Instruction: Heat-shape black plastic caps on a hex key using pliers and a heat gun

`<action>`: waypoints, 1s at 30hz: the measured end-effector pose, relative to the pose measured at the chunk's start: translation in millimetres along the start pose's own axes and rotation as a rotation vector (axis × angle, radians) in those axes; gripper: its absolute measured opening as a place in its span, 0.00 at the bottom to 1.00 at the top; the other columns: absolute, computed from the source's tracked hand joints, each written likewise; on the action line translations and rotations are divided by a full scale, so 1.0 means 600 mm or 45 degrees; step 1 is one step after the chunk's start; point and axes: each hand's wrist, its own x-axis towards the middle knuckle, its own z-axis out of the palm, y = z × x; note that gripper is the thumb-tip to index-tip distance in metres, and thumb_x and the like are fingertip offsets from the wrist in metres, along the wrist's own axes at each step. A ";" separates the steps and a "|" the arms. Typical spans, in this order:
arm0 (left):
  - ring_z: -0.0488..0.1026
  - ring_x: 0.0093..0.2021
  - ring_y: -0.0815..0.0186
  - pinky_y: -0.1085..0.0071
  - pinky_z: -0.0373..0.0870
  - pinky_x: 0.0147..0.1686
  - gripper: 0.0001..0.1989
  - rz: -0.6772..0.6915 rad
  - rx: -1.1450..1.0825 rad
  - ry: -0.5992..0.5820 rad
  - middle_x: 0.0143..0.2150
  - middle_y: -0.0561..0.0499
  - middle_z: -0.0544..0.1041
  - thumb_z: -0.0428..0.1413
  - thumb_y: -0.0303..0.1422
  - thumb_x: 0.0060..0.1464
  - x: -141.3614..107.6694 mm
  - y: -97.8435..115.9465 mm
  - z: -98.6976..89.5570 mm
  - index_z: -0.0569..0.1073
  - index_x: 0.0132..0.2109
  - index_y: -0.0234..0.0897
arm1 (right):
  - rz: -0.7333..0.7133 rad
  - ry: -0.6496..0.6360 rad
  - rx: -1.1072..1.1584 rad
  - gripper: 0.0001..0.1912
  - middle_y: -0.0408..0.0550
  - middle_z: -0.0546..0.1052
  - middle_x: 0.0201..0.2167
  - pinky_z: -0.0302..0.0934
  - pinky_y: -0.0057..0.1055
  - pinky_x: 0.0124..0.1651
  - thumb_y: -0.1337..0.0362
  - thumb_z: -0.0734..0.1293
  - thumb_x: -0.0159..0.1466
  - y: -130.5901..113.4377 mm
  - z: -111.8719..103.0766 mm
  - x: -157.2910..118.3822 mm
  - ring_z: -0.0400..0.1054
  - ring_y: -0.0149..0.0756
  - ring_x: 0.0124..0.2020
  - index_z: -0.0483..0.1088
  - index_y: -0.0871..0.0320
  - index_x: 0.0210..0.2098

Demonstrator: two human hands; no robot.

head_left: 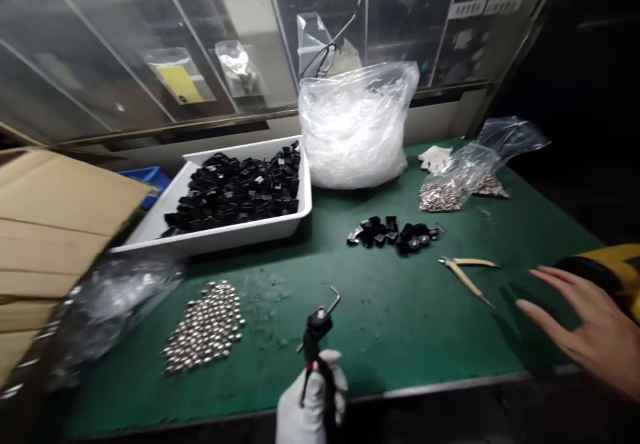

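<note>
My left hand [313, 401], in a white glove, is closed around a dark handled tool [311, 351] near the table's front edge. At the tool's upper end is a black piece [319, 323] with a bent metal rod [335, 299] sticking out. My right hand [585, 321] is bare, with its fingers spread and nothing between them, over the table's right side. Pliers with pale yellow handles [465, 271] lie to its left. Beside my right hand, at the right edge, is a yellow and black object [613, 264], partly cut off.
A white tray [240, 234] of black pieces, a large clear bag [353, 131] and bags of small metal parts [440, 194] stand at the back. Metal beads [207, 327] and black pieces [375, 232] lie on the green table [390, 324]. Cardboard [55, 231] is at left.
</note>
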 end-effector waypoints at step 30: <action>0.79 0.31 0.55 0.63 0.75 0.30 0.35 -0.737 -0.552 -0.299 0.27 0.44 0.79 0.57 0.67 0.45 -0.044 -0.032 0.033 0.78 0.34 0.35 | 0.434 -1.483 2.233 0.26 0.51 0.75 0.57 0.51 0.50 0.69 0.47 0.68 0.69 -0.466 0.020 -0.086 0.65 0.52 0.61 0.72 0.49 0.62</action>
